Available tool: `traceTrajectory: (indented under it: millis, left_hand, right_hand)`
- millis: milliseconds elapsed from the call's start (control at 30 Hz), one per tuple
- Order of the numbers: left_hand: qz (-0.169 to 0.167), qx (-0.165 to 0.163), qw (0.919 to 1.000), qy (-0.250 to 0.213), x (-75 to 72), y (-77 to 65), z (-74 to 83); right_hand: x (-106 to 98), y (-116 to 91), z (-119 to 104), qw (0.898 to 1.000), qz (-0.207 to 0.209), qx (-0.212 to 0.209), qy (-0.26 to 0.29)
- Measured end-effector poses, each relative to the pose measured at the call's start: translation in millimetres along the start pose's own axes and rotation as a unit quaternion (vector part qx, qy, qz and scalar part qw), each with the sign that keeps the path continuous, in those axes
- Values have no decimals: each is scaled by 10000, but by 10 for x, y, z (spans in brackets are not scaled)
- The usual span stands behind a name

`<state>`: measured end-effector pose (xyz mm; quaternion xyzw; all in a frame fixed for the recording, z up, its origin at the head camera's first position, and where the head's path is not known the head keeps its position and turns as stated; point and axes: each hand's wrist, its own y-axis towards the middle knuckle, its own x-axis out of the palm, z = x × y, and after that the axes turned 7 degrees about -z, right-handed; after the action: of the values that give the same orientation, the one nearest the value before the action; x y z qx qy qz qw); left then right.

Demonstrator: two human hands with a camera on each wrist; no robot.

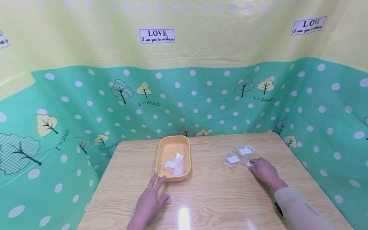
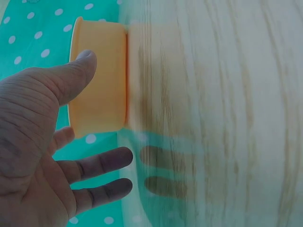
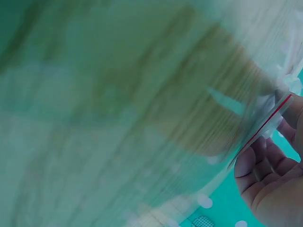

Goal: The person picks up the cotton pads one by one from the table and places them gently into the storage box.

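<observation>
My right hand [image 1: 265,172] is at the right side of the table, its thumb and fingers pinching a small clear zip bag [image 1: 250,164] with a white piece inside. In the right wrist view the bag's red zip line [image 3: 265,127] runs along the fingertips. Right beside it lie two similar zip bags, one farther back [image 1: 245,150] and one to the left [image 1: 232,159]. My left hand [image 1: 149,201] has its fingers spread, with fingertips at the near left corner of an orange plastic tub [image 1: 174,179]. Inside the tub are several clear bags [image 1: 176,164] with white pieces.
The wooden table [image 1: 212,191] carries all of this. Green dotted cloth [image 1: 187,102] hangs behind it and along both sides. A glare spot shows at the table's near edge.
</observation>
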<state>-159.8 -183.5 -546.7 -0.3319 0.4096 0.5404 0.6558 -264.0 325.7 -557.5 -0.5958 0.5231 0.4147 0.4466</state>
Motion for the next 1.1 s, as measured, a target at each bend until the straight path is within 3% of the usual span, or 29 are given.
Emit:
traceTrajectory:
  millis: [400,867,1100]
  left_hand:
    - [-21,-16,10000,-39,-7,-13,2]
    - [-44,-22,10000,-4,2,7,-6]
    - [-15,-22,10000,27,14,17,-16]
  right_hand:
    - [-36,-13,-3,9999,54,-62,59]
    - [-120,-27,27,9969,-247,197,716]
    - [-195,-34,-112,9953,-184,-215,921]
